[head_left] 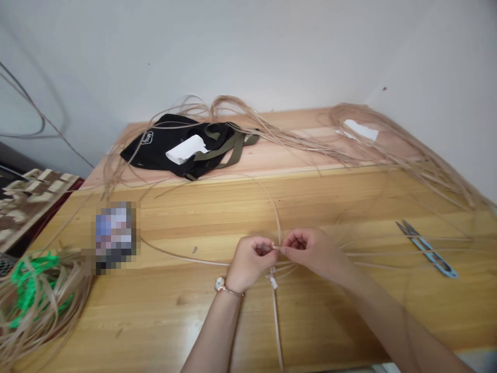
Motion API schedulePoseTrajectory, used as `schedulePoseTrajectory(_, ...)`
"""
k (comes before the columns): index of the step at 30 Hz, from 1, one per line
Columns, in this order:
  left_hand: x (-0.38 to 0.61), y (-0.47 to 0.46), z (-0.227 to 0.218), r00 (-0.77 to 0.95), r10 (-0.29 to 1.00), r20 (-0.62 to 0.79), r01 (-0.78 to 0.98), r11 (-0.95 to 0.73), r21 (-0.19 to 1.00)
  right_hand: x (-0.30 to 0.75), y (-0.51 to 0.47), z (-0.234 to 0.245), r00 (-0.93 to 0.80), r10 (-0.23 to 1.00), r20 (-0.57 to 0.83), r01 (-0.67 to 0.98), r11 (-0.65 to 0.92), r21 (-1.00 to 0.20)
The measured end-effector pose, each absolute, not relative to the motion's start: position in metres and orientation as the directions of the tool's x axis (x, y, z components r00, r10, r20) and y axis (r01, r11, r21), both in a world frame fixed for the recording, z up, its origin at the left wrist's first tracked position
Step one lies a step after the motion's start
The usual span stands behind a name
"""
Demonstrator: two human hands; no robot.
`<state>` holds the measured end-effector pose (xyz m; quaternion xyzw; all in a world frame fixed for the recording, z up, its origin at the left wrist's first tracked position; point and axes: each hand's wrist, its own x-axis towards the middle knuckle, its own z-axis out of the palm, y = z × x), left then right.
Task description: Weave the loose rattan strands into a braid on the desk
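Observation:
My left hand (250,261) and my right hand (306,251) meet above the wooden table (334,316), their fingertips pinching thin pale cane strips (276,247) between them. A bound crossing of strips with a small white piece (273,282) hangs just below my hands. One strip (277,331) runs down toward the near edge, and a long strand (186,254) curves off to the left. Several more strips (407,254) fan out to the right beneath my right arm. A watch (220,284) sits on my left wrist.
Thread snips with blue handles (427,248) lie on the right. A black bag with olive straps (174,145) and loose cane coils (368,134) sit at the back. A cane bundle with green ties (39,295), a pixelated patch (114,235) and a woven mat (27,207) are on the left.

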<state>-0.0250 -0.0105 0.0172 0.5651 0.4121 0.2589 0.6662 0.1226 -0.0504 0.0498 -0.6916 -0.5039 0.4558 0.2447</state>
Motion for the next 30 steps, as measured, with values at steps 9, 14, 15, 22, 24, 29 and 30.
schedulePoseTrajectory(9,-0.025,-0.011,0.018,0.508,0.814,-0.283,0.106,0.267,0.958,0.118,-0.051,0.048,0.16,0.909,-0.384,0.468,-0.412,-0.781)
schedulePoseTrajectory(14,-0.025,-0.012,0.018,0.541,0.801,-0.255,0.144,0.211,0.967,0.121,-0.05,0.05,0.129,0.921,-0.368,0.526,-0.378,-0.762)
schedulePoseTrajectory(15,-0.025,-0.012,0.018,0.543,0.802,-0.251,0.156,0.197,0.968,0.122,-0.05,0.051,0.119,0.922,-0.369,0.541,-0.372,-0.754)
schedulePoseTrajectory(22,-0.026,-0.013,0.013,0.578,0.78,-0.241,0.197,0.153,0.968,0.124,-0.046,0.062,0.028,0.93,-0.366,0.572,-0.315,-0.758)
schedulePoseTrajectory(24,-0.027,-0.013,0.013,0.6,0.766,-0.23,0.192,0.141,0.971,0.124,-0.045,0.062,0.001,0.933,-0.36,0.552,-0.301,-0.778)
schedulePoseTrajectory(29,-0.028,-0.012,0.013,0.62,0.755,-0.213,0.195,0.114,0.974,0.124,-0.043,0.054,-0.075,0.931,-0.357,0.429,-0.294,-0.854)
schedulePoseTrajectory(30,-0.028,-0.011,0.013,0.615,0.759,-0.214,0.199,0.113,0.973,0.124,-0.043,0.052,-0.096,0.934,-0.345,0.408,-0.279,-0.869)
